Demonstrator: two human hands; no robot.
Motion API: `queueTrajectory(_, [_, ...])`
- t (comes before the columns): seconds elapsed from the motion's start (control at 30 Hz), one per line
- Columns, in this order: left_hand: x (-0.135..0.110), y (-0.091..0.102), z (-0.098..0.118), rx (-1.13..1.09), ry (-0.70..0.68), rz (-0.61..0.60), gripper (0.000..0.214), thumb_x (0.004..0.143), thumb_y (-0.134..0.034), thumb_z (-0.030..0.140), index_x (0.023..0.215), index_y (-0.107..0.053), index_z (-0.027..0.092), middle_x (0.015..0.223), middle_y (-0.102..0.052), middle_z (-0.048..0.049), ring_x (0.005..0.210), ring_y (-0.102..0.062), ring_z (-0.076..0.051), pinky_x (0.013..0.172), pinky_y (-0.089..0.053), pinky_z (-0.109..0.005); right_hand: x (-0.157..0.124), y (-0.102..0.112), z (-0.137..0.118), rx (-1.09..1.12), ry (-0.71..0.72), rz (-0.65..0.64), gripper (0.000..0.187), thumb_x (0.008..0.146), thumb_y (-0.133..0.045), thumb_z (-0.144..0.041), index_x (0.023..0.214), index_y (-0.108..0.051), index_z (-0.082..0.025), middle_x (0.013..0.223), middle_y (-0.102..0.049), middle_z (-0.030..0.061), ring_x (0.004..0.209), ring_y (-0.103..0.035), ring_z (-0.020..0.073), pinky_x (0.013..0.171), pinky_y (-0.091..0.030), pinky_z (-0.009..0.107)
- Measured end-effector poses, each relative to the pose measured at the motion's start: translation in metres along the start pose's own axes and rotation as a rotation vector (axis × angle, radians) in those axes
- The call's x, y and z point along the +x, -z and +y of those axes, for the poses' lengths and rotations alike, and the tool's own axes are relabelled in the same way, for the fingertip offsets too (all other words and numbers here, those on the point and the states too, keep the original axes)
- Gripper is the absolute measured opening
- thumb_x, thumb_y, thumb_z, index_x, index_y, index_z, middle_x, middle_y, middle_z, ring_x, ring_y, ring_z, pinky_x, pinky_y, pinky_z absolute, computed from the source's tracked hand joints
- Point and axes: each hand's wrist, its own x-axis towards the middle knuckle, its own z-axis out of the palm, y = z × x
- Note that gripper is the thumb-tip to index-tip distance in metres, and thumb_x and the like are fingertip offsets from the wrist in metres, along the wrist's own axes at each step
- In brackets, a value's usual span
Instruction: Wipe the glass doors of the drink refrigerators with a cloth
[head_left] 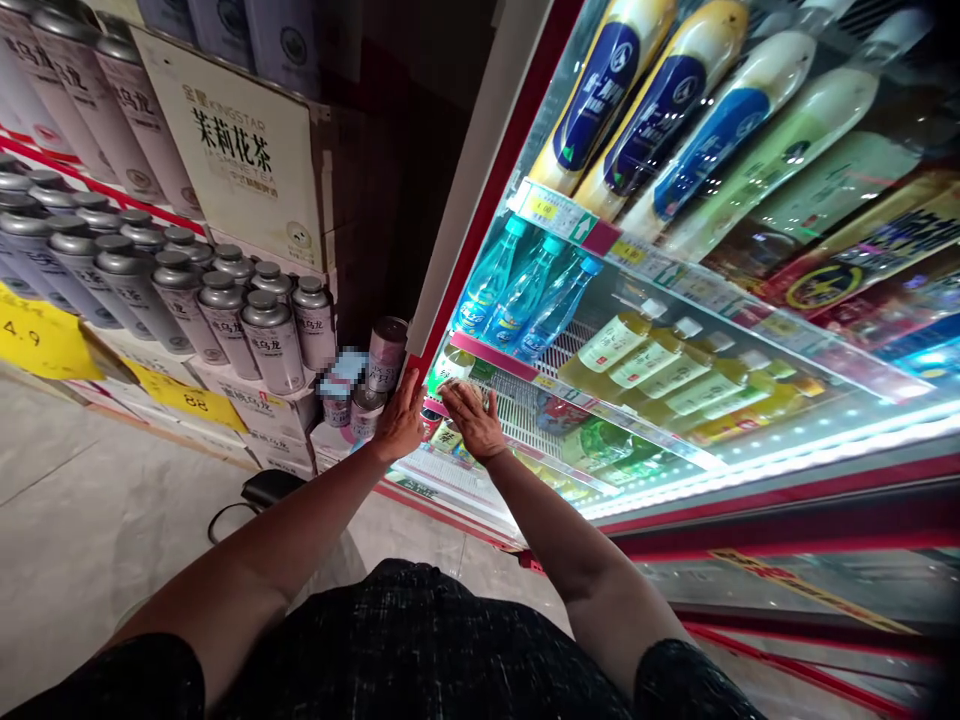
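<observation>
My left hand (401,418) is at the red edge (429,352) of a drinks cooler, fingers stretched out and nothing visible in them. Inside the cooler opening, my right hand (476,422) is open, fingers extended and spread a little. Right behind its fingertips is a bottle with a green and white label (448,366); whether they touch cannot be made out. Below it are small cans or packs (448,436), partly covered by the hand. Blue bottles (491,290) stand on the shelf above. Left of my left hand is a pinkish can (388,352) on other cans.
Rows of pink and grey cans (271,340) stand on stacked cartons at left, with yellow price signs (187,397). A black bag (274,488) is by the cartons on the floor. Large bottles (596,95) fill the upper cooler shelf. A red-framed glass door (810,570) is at lower right.
</observation>
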Motion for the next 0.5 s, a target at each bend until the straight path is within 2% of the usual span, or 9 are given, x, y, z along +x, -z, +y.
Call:
queueTrajectory(0.1, [0.004, 0.000, 0.010, 0.016, 0.023, 0.013, 0.096, 0.081, -0.061, 0.007, 0.165, -0.014, 0.014, 0.173, -0.005, -0.0214, 0.160, -0.010, -0.038, 0.126, -0.030, -0.057, 0.007, 0.011, 0.008, 0.019, -0.069, 0.001, 0.060, 0.103, -0.043, -0.017, 0.161, -0.036, -0.033, 0.161, -0.048, 0.0014, 0.159, -0.025, 0.0232, 0.128, 0.011, 0.060])
queueTrajectory(0.2, [0.008, -0.001, 0.023, 0.023, 0.037, -0.023, 0.094, 0.082, -0.063, 0.010, 0.165, -0.019, 0.015, 0.174, -0.006, -0.0204, 0.160, -0.007, -0.039, 0.127, -0.028, -0.057, 0.002, 0.011, 0.011, 0.040, -0.070, -0.015, 0.061, 0.102, -0.043, -0.015, 0.161, -0.036, -0.032, 0.162, -0.046, 0.0013, 0.159, -0.025, 0.0228, 0.130, 0.010, 0.057])
queueTrajectory(0.37, [0.010, -0.005, 0.035, 0.019, 0.078, -0.062, 0.098, 0.083, -0.064, 0.012, 0.167, -0.015, 0.022, 0.174, -0.007, -0.0180, 0.160, -0.009, -0.041, 0.125, -0.027, -0.062, -0.037, 0.001, 0.015, 0.062, 0.020, -0.042, 0.054, 0.103, -0.041, -0.012, 0.155, -0.047, -0.027, 0.158, -0.052, 0.0026, 0.154, -0.037, 0.0180, 0.131, 0.010, 0.050])
queueTrajectory(0.5, [0.011, -0.005, 0.041, 0.022, 0.125, -0.058, 0.101, 0.082, -0.063, 0.009, 0.167, -0.012, 0.024, 0.175, -0.004, -0.0136, 0.161, -0.008, -0.037, 0.127, -0.025, -0.056, -0.057, 0.010, 0.032, 0.076, 0.022, 0.003, 0.055, 0.103, -0.040, -0.010, 0.156, -0.045, -0.027, 0.155, -0.055, 0.0023, 0.152, -0.039, 0.0181, 0.129, 0.015, 0.054])
